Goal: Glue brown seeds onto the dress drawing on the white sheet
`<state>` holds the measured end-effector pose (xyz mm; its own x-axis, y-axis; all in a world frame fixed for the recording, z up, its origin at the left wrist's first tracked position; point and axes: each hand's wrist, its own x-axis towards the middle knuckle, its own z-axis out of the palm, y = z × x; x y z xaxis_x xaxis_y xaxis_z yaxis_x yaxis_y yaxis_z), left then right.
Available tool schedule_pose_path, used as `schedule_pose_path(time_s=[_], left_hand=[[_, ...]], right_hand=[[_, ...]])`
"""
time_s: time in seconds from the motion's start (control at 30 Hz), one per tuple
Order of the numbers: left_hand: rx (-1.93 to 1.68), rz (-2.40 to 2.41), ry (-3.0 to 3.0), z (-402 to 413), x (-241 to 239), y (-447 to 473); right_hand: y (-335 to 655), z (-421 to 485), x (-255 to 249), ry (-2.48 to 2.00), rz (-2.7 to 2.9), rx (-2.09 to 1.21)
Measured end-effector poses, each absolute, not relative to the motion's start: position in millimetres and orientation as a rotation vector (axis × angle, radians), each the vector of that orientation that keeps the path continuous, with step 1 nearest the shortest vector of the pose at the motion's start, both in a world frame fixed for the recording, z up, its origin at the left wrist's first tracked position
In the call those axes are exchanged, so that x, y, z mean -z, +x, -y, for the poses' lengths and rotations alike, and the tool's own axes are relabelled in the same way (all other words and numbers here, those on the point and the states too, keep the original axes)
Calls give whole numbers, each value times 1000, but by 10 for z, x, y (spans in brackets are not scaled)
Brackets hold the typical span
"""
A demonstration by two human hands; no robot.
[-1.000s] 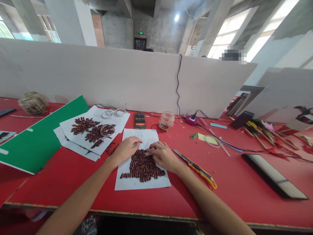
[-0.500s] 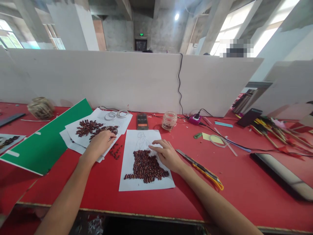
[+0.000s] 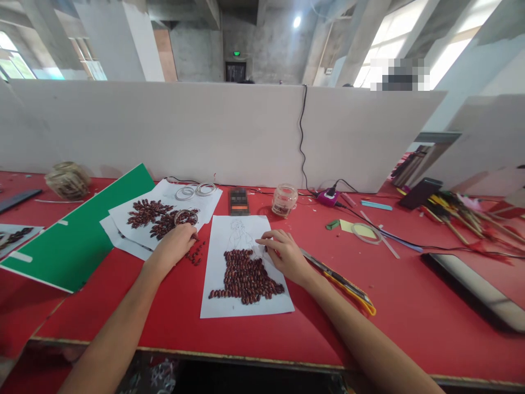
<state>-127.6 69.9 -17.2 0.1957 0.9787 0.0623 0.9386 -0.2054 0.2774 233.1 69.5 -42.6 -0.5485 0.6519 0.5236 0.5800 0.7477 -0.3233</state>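
Note:
My left hand (image 3: 177, 242) is closed, its fingertips pinched on what looks like a dark red bean beside the loose beans (image 3: 196, 254) on the table. My right hand (image 3: 285, 254) hovers over the right side of a white sheet (image 3: 217, 232), fingers bent, with a small dark bean (image 3: 266, 249) at the fingertips. The sheet bears a pencil-drawn figure (image 3: 240, 236). Rows of glossy beans (image 3: 246, 276) fill the figure's skirt shape. Left of my left hand, more papers (image 3: 123, 219) carry a bean cluster (image 3: 147, 213) and a clear ring (image 3: 185, 217) with beans in it.
A yellow box cutter (image 3: 344, 284) lies right of the sheet. Behind stand a glass jar (image 3: 284, 200) and a dark device (image 3: 238, 202). A green board (image 3: 90, 235) leans left; a phone (image 3: 476, 290) lies right. A black cable (image 3: 301, 131) hangs down the white partition (image 3: 205, 131).
My left hand has shifted a little right and down, off the bean ring to the loose beans. My right hand has drawn slightly right, its fingers more bent.

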Motion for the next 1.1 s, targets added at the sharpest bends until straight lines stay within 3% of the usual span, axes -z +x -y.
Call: schedule_pose_path(time_s=[0.4, 0.57, 0.7, 1.1], left_hand=[[-367, -1798, 2316, -637, 185, -1192], [-547, -1409, 2317, -543, -40, -776], [-461, -1030, 2546, -644, -13, -282], [-373, -743, 2987, -861, 264, -113]], right_hand=[[2324, -689, 403, -934, 2295, -174], [2307, -699, 394, -917, 2224, -248], [2312, -707, 412, -907, 2211, -277], [2326, -711, 449, -922, 2228, -251]])
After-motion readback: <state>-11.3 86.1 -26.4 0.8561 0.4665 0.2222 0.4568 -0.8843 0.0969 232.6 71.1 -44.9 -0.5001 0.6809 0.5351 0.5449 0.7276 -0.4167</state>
